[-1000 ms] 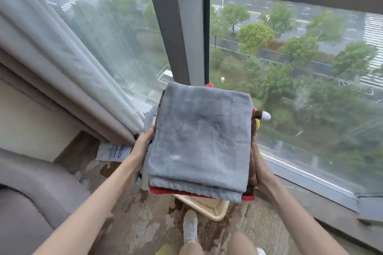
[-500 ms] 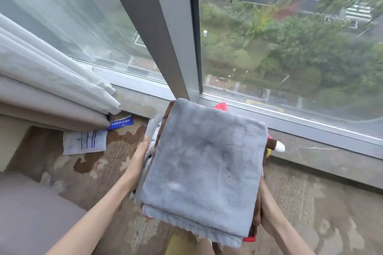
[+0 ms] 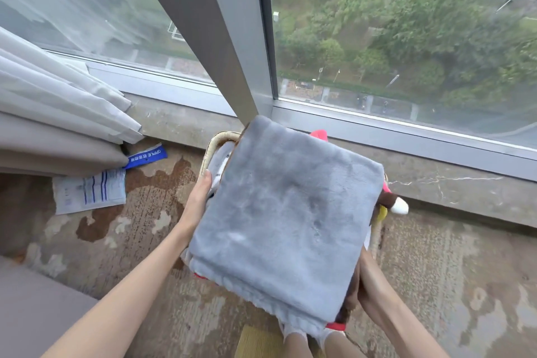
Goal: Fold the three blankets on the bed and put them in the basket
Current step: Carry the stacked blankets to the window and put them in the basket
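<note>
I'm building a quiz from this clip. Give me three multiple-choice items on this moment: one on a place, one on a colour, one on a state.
1. Where is the woven wicker basket?
A. on a chair
B. on the floor by the window, under the stack
C. on a bed

2. What colour is the top folded fleece blanket?
A. grey
B. green
C. white

3. How is the folded blanket stack held?
A. left hand only
B. lying loose on the floor
C. between left hand and right hand

Answers: 1 B, its rim shows beneath the stack's far edge; 2 A, its plush surface is grey; 3 C, a hand grips each side.
</note>
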